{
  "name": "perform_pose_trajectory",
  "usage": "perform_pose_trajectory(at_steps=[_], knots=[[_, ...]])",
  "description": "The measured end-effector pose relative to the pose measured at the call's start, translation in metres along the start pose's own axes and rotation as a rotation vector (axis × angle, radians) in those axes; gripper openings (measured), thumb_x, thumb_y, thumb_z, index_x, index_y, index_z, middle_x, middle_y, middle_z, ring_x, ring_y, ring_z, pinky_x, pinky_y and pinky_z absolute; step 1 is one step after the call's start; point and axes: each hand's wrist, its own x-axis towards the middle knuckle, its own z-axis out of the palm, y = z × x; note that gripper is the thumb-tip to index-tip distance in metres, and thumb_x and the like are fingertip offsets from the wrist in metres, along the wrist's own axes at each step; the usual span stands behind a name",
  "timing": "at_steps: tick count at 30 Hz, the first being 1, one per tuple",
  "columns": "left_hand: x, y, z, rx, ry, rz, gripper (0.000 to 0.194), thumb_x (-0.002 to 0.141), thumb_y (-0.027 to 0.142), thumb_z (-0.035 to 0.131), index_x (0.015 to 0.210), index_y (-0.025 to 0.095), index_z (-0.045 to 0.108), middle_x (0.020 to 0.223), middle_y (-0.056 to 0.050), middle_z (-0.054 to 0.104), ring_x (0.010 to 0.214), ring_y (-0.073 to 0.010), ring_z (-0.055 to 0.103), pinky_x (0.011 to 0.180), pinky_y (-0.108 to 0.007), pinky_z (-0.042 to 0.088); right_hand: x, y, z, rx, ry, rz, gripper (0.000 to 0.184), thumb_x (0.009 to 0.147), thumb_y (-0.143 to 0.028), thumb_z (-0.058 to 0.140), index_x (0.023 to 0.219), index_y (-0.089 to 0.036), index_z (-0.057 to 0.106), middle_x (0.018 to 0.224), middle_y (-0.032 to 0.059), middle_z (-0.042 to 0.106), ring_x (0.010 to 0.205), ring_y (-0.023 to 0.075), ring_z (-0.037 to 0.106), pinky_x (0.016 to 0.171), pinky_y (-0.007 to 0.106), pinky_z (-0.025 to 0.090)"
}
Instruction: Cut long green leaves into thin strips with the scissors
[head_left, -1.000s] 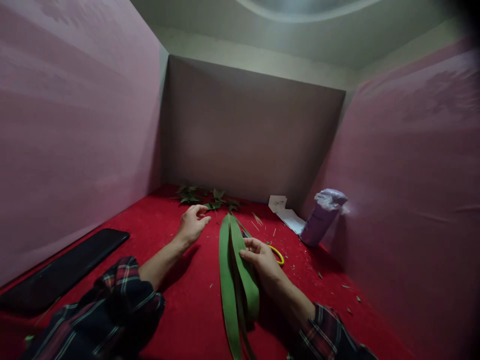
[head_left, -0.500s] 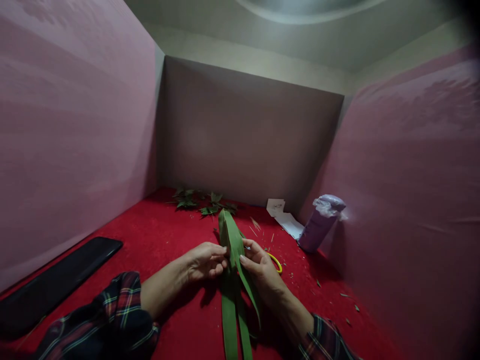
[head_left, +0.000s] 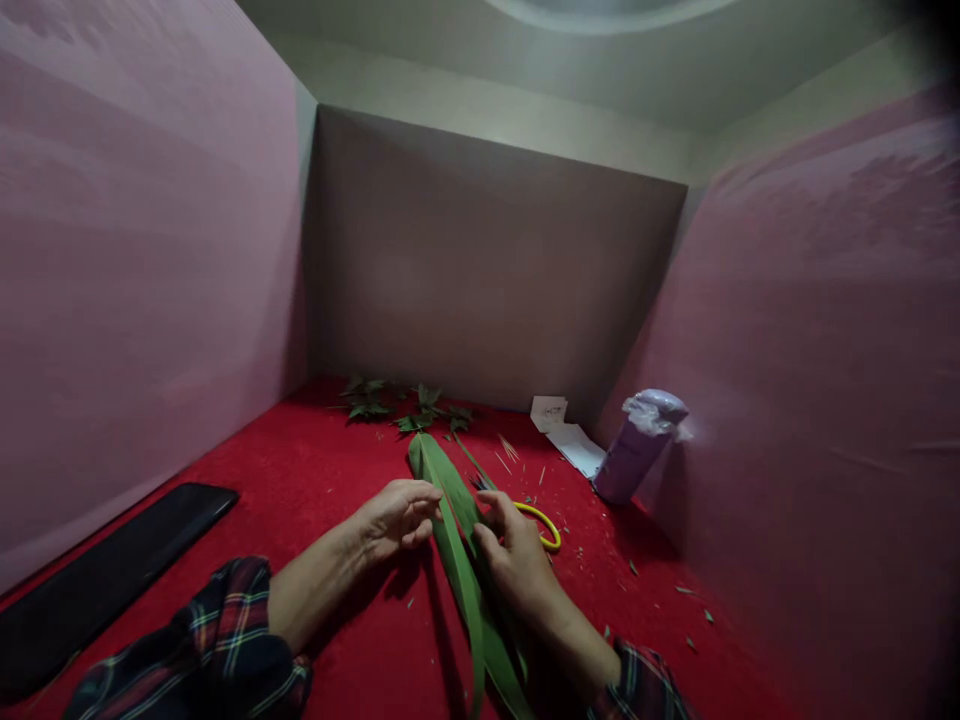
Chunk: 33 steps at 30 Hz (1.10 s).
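A long green leaf [head_left: 459, 500], split lengthwise into strips, slants from the middle of the red cloth toward me. My left hand [head_left: 401, 517] has its fingers curled, with thumb and forefinger closed at the leaf's left edge, where a narrow strip [head_left: 471, 610] runs down. At the opposite edge, my right hand [head_left: 519, 550] curls its thumb and fingers against the leaf; its lower fingertips are hidden. Scissors with a yellow handle [head_left: 553, 530] lie on the cloth behind my right hand, their dark tips [head_left: 478, 482] showing past its fingers.
Several leafy sprigs [head_left: 424, 405] lie at the back. Thin wooden sticks [head_left: 508, 448], white papers [head_left: 576, 448] and a purple plastic-wrapped package [head_left: 637, 450] are on the right, with leaf scraps scattered. A black flat object [head_left: 112, 570] lies left. Pink side walls enclose the red cloth [head_left: 300, 450].
The leaf has come down from a raised, upright pose; its tip has swung left and its lower end right. My left hand has shifted slightly left. The scissors' dark tips now show.
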Motion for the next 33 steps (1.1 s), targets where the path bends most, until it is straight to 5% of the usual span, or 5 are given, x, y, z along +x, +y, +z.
perform_pose_trajectory(at_steps=[4, 10, 19, 29, 33], knots=[[0.001, -0.001, -0.002, 0.023, -0.049, 0.064, 0.013, 0.059, 0.018, 0.060, 0.054, 0.015, 0.049, 0.043, 0.004, 0.042, 0.033, -0.0049, 0.036, 0.034, -0.018, 0.027, -0.001, -0.002, -0.013, -0.198, 0.001, -0.099, 0.017, 0.082, -0.018, 0.045, 0.086, -0.018, 0.062, 0.082, 0.0046, 0.059, 0.075, 0.0168, 0.054, 0.069, 0.027, 0.040], [0.003, -0.005, -0.006, 0.076, -0.075, 0.036, 0.016, 0.059, 0.020, 0.063, 0.065, 0.013, 0.049, 0.053, 0.002, 0.051, 0.036, -0.0049, 0.042, 0.034, -0.017, 0.025, -0.004, 0.016, -0.038, -0.612, 0.002, 0.012, 0.010, 0.080, -0.015, 0.047, 0.081, -0.016, 0.058, 0.088, 0.0087, 0.054, 0.082, 0.0208, 0.051, 0.072, 0.029, 0.038], [-0.001, 0.005, 0.001, 0.179, -0.044, 0.000, 0.035, 0.055, 0.019, 0.070, 0.083, 0.014, 0.050, 0.057, 0.001, 0.055, 0.046, -0.0093, 0.053, 0.038, -0.016, 0.034, -0.002, 0.019, -0.046, -0.791, -0.096, 0.103, 0.011, 0.079, -0.013, 0.046, 0.086, -0.017, 0.054, 0.088, 0.0094, 0.053, 0.081, 0.0206, 0.049, 0.069, 0.028, 0.034], [0.002, 0.000, -0.004, 0.136, -0.074, 0.071, 0.045, 0.056, 0.012, 0.069, 0.096, 0.013, 0.047, 0.065, 0.000, 0.056, 0.052, -0.0123, 0.057, 0.040, -0.018, 0.038, 0.001, 0.025, -0.053, -0.630, -0.221, 0.138, 0.022, 0.070, -0.003, 0.046, 0.086, -0.018, 0.049, 0.076, 0.0038, 0.056, 0.069, 0.0159, 0.051, 0.057, 0.023, 0.029], [0.003, 0.001, -0.006, 0.138, -0.069, 0.078, 0.043, 0.057, 0.011, 0.067, 0.095, 0.013, 0.047, 0.065, 0.000, 0.054, 0.053, -0.0132, 0.059, 0.041, -0.019, 0.040, 0.001, 0.029, -0.055, -0.229, -0.087, 0.243, 0.026, 0.069, -0.005, 0.048, 0.091, -0.018, 0.051, 0.071, 0.0013, 0.057, 0.065, 0.0152, 0.052, 0.057, 0.023, 0.032]])
